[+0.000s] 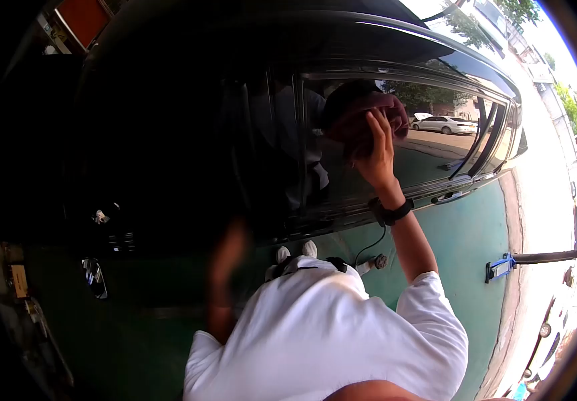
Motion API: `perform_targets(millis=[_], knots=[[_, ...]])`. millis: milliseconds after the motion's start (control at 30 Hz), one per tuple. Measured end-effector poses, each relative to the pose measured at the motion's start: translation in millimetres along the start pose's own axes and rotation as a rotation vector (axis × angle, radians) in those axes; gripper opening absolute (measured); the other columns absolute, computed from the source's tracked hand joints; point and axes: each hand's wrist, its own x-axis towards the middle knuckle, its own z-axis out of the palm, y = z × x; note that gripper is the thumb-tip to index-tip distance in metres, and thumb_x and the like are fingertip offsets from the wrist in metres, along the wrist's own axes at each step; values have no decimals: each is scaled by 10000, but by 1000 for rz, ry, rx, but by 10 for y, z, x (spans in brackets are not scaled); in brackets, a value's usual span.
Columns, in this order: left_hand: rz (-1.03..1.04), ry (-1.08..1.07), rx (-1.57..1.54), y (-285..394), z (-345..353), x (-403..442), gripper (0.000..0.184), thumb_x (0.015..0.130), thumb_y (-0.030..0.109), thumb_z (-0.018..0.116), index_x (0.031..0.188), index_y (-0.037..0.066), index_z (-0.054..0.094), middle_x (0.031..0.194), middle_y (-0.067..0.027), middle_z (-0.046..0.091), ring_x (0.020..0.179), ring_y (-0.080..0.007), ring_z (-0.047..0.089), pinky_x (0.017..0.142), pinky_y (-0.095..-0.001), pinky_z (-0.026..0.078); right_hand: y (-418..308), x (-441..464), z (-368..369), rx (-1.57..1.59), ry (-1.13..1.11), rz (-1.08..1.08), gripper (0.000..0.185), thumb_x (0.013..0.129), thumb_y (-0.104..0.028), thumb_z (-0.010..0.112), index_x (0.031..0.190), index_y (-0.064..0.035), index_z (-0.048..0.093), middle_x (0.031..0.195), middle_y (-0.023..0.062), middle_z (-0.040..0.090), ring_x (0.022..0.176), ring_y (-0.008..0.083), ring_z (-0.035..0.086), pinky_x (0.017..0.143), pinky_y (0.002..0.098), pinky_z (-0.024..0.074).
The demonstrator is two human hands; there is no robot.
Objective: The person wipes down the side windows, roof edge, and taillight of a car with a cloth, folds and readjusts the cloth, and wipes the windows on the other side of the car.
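A dark red cloth (362,120) lies bunched against the side window (428,157) of a black car (342,207). My right hand (378,154) grips the cloth and presses it to the glass, its visible fingers pointing up. A black band (395,212) circles that wrist. Lower and to the left, my left hand (236,237) is near the car's dark side, smeared by motion. Its fingers cannot be made out, nor whether it touches the bodywork.
A side mirror (94,277) juts out at the lower left. My shoes (310,249) are close to the car on the green floor (462,260). A blue jack-like device (500,269) with a long handle stands at right. Shelving with boxes (18,281) lines the left edge.
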Motion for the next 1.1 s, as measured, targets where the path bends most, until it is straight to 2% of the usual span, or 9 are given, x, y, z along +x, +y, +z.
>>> perform_targets(millis=[67, 167, 333, 500, 700, 833, 933, 1033, 1100], knots=[[107, -46, -283, 746, -531, -95, 418, 1004, 302, 600, 1332, 50, 545, 1390, -152, 586, 1276, -334, 569, 1030, -437, 479, 128, 434, -377, -90, 165, 55, 819, 671, 50, 733, 1440, -52, 469, 1447, 203, 502, 1351, 419, 473, 1109, 469, 417], [351, 104, -13, 1410, -1316, -223, 364, 999, 252, 606, 1317, 78, 579, 1419, -126, 553, 1296, -320, 551, 1038, -426, 476, 502, 1153, -767, -259, 277, -9, 672, 746, 25, 714, 1388, -47, 527, 1400, 205, 545, 1307, 400, 519, 1087, 450, 429], [439, 357, 107, 1738, -2372, -567, 287, 965, 167, 618, 1226, 46, 622, 1408, -132, 554, 1305, -326, 542, 1091, -429, 432, 1665, 1757, -1198, -483, -285, -247, 470, 934, -186, 646, 1380, -69, 553, 1372, 157, 574, 1291, 370, 532, 1087, 423, 423], [395, 658, 216, 1683, -2937, -478, 265, 976, 186, 605, 1200, 46, 627, 1421, -123, 544, 1321, -315, 526, 1110, -447, 407, 2763, 2007, -1695, -426, -341, 231, 495, 963, -421, 538, 1329, -97, 618, 1301, 177, 634, 1208, 367, 596, 1027, 442, 450], [356, 897, 116, 1928, -2661, 345, 573, 1012, 316, 599, 1502, 100, 395, 1653, -214, 62, 1516, -406, 164, 1193, -502, 271, 3178, 2145, -1651, -550, -372, 426, 535, 961, -452, 523, 1366, -108, 592, 1317, 187, 633, 1221, 370, 593, 1045, 456, 433], [384, 898, 118, 2528, -2128, 661, 661, 1002, 348, 600, 1562, 133, 323, 1677, -198, 13, 1548, -403, 17, 1209, -604, 95, 2680, 2384, -1361, -421, -513, 278, 548, 959, -429, 547, 1389, -89, 562, 1396, 182, 563, 1324, 329, 509, 1111, 413, 384], [436, 856, 215, 2805, -1988, 617, 683, 980, 374, 607, 1563, 147, 333, 1685, -164, 56, 1546, -418, 31, 1179, -675, 54, 2341, 2348, -1014, -449, -403, 168, 539, 955, -450, 549, 1346, -81, 583, 1346, 184, 596, 1251, 351, 569, 1057, 450, 440], [520, 760, 241, 2929, -1862, 541, 693, 966, 373, 619, 1561, 152, 342, 1685, -162, 68, 1545, -420, 53, 1177, -681, 62, 865, 2371, -410, -534, -356, 219, 496, 943, -458, 555, 1227, -57, 622, 1243, 164, 642, 1154, 388, 622, 968, 537, 484], [580, 777, 299, 2904, -1895, 592, 723, 939, 269, 636, 1574, 154, 311, 1684, -143, 110, 1545, -414, 76, 1165, -700, 59, 198, 2278, 43, -543, -213, -25, 419, 951, -382, 561, 1232, -77, 625, 1225, 153, 642, 1141, 385, 620, 981, 564, 455]])
